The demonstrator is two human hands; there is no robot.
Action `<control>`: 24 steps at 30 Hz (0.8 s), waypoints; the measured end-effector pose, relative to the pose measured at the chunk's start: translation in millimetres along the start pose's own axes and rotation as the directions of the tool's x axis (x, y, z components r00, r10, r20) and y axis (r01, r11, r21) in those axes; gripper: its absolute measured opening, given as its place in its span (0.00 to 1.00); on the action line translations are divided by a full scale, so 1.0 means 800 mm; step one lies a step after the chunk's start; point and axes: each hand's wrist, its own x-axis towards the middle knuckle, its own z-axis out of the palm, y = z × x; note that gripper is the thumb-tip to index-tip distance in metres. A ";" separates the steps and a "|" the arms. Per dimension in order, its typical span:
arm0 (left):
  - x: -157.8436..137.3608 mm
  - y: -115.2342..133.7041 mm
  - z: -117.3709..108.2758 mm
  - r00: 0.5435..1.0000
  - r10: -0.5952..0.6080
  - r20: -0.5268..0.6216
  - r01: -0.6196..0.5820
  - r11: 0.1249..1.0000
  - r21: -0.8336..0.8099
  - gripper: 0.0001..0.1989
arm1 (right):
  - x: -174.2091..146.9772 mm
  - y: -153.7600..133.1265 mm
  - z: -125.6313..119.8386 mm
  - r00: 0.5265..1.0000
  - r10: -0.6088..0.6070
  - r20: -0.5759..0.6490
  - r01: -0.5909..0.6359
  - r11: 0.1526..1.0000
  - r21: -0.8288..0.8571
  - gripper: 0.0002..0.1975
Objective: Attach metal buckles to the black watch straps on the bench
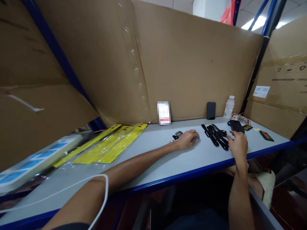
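My left hand [188,140] rests on the grey tabletop, palm down with loosely bent fingers. Nothing shows in it, though its underside is hidden. Just behind its wrist lie small black and silvery pieces [177,135]. My right hand [239,143] is at the right end of a pile of slim black pieces with rounded, handle-like ends [217,135]. Its thumb and forefinger are apart, and I see nothing between them. Beyond its fingertips lies a flat black object [236,126]; whether they touch it I cannot tell.
Yellow cards in clear sleeves [115,145] and a white power strip [40,159] lie to the left. A white cable [106,185] crosses my left arm. A bright-screened phone [164,113], a dark phone [211,111] and a bottle [229,107] stand by the cardboard wall [192,64].
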 end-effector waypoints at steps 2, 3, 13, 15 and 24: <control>0.010 -0.017 -0.023 0.994 -0.086 -0.060 0.079 0.990 -0.120 0.18 | -0.014 -0.017 -0.001 0.996 -0.049 0.075 0.039 0.990 0.135 0.17; 0.013 -0.027 -0.038 0.979 -0.149 -0.137 0.129 0.981 -0.142 0.18 | -0.020 -0.026 0.001 0.990 -0.074 0.121 0.053 0.984 0.173 0.16; -0.082 -0.063 -0.086 0.898 -0.426 -0.109 0.439 0.884 0.163 0.17 | -0.059 -0.072 0.024 0.967 -0.209 0.148 0.196 0.975 0.103 0.16; -0.096 -0.050 -0.073 0.935 -0.341 -0.095 0.352 0.925 0.143 0.18 | -0.058 -0.069 0.023 0.967 -0.207 0.149 0.193 0.976 0.106 0.17; -0.075 -0.032 -0.047 0.989 -0.147 0.012 0.145 0.983 0.114 0.18 | -0.067 -0.062 0.000 0.943 -0.233 0.238 0.194 0.965 0.176 0.18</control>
